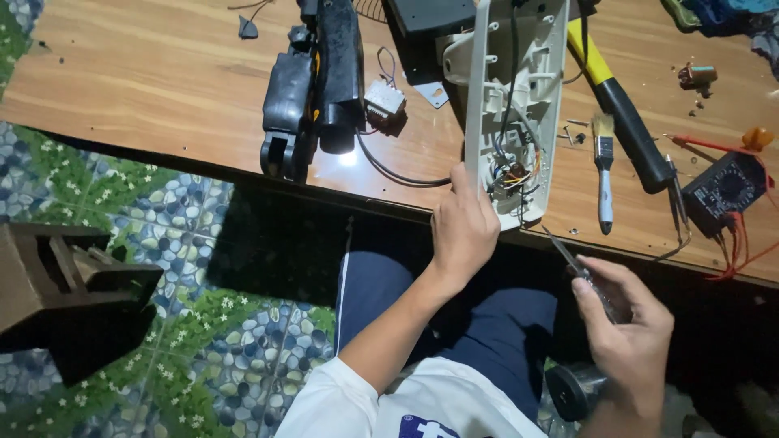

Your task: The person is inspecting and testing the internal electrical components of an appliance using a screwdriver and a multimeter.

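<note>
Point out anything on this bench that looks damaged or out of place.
The white plastic casing, held by the left hand, is opened, with loose wiring exposed at its near end, which overhangs the table edge. Small screws lie scattered beside it.

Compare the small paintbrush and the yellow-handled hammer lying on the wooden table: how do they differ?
The paintbrush is short and slim with a pale handle and light bristles; the hammer is much longer and thicker, with a yellow shaft and a black grip. The paintbrush lies nearly straight toward the table edge, while the hammer runs diagonally. The paintbrush shows in full; the hammer's head is hidden behind the white plastic housing. Both rest untouched on the table, side by side.
</note>
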